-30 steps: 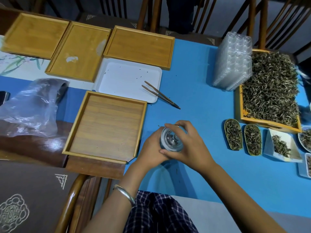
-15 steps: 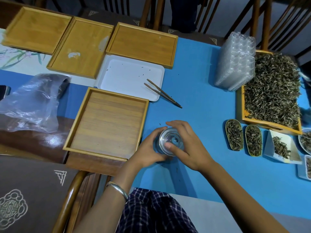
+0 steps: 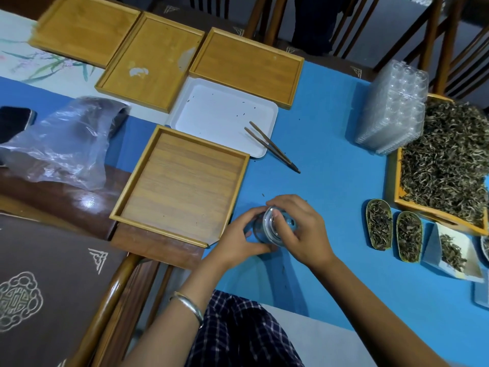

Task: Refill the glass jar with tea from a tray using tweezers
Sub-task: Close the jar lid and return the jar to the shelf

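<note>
A bright blue cloth-covered counter [image 3: 330,160] fills most of the view, with a strip of white cloth painted with green leaves [image 3: 39,64] along its far left edge. Dark wooden slat-backed chairs [image 3: 436,35] stand beyond the far edge. At the near left corner sits a brown chair cushion with pale embroidered motifs [image 3: 39,287], framed by a polished wooden armrest [image 3: 111,295]. Light is soft and even.

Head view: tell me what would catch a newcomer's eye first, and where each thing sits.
First, both hands at centre: the left hand and right hand grip a small glass jar on the blue table. Next, the wooden tray heaped with loose tea at the far right edge. Wooden tweezers lie untouched beyond the jar, across the white tray's corner.
</note>
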A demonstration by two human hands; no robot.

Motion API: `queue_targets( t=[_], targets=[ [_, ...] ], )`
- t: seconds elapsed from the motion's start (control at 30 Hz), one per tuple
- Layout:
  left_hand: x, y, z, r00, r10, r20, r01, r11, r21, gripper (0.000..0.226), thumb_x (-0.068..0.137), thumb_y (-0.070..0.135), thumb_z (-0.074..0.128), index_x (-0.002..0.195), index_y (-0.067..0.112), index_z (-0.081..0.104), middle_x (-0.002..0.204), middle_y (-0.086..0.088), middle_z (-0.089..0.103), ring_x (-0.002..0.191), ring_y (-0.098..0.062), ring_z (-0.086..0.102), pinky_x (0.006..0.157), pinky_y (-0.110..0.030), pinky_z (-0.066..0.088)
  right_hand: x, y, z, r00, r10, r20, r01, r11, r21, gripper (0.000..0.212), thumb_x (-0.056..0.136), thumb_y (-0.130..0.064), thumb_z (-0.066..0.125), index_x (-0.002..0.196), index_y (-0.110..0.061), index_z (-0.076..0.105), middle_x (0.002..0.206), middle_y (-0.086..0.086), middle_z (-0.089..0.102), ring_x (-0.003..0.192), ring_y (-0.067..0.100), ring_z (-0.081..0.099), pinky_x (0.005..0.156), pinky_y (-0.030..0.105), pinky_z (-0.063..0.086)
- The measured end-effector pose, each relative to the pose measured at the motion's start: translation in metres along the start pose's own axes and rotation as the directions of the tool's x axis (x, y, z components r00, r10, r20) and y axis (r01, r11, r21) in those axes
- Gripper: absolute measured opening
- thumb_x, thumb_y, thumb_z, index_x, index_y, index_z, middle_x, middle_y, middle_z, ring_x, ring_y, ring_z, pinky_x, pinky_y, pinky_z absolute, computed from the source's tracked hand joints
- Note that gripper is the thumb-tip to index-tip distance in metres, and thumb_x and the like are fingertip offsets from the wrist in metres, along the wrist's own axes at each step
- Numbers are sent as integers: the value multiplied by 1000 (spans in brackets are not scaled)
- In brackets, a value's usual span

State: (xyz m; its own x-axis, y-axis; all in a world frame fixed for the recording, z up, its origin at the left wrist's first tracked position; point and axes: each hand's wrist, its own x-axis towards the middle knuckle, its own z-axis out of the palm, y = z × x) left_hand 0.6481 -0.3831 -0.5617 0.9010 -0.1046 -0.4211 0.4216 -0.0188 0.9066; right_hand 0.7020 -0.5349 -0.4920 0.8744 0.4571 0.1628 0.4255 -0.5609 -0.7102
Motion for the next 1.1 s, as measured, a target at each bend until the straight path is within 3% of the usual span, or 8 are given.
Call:
queue_targets(
  t=[0.13, 0.3, 0.47, 0.73, 1.1],
  targets=[
    [2, -1, -2, 1000, 3, 12, -3, 1000, -2, 75, 68, 13, 87, 133, 31, 53, 130, 14, 59, 127, -1, 50, 105, -30, 44, 2, -1, 1, 1000, 6, -7, -6, 1000, 8, 26, 93, -23, 49, 99, -8, 70, 98, -1, 67, 91, 6, 60, 78, 18, 47],
    [3, -3, -3, 1000, -2, 16, 2, 1000, -12, 77, 68, 13, 88, 134, 32, 53, 129, 18, 60, 126, 3, 50, 97, -17, 46, 5, -2, -1, 1000, -1, 11, 1, 1000, 20, 25, 93, -21, 48, 97, -9, 69, 95, -1, 67, 88, 8, 61, 75, 22, 49],
    [5, -5, -3, 1000, -3, 19, 4, 999, -33, 83, 66, 15, 89, 138, 31, 51, 133, 15, 59, 128, 3, 48, 103, -23, 45, 9, -1, -4, 999, -10, 35, 9, 999, 36, 26, 93, -20, 47, 98, -8, 70, 94, 0, 67, 88, 10, 62, 75, 25, 51],
    [5, -4, -1, 1000, 3, 13, -3, 998, -65, 78, 64, 18, 90, 125, 50, 54, 128, 23, 61, 124, 6, 51, 94, -12, 46, 12, 3, -6, 993, -45, 110, 44, 999, 10, 18, 91, -8, 54, 97, -7, 70, 95, 1, 67, 89, 13, 63, 77, 21, 48],
    [4, -6, 0, 1000, 21, 0, -21, 998, -59, 76, 67, 11, 88, 128, 41, 55, 127, 20, 62, 124, 4, 52, 93, -11, 45, 13, 1, -7, 991, -36, 130, 27, 998, 65, 19, 91, -8, 53, 97, -5, 70, 93, 3, 68, 87, 13, 63, 75, 28, 51]
  ],
)
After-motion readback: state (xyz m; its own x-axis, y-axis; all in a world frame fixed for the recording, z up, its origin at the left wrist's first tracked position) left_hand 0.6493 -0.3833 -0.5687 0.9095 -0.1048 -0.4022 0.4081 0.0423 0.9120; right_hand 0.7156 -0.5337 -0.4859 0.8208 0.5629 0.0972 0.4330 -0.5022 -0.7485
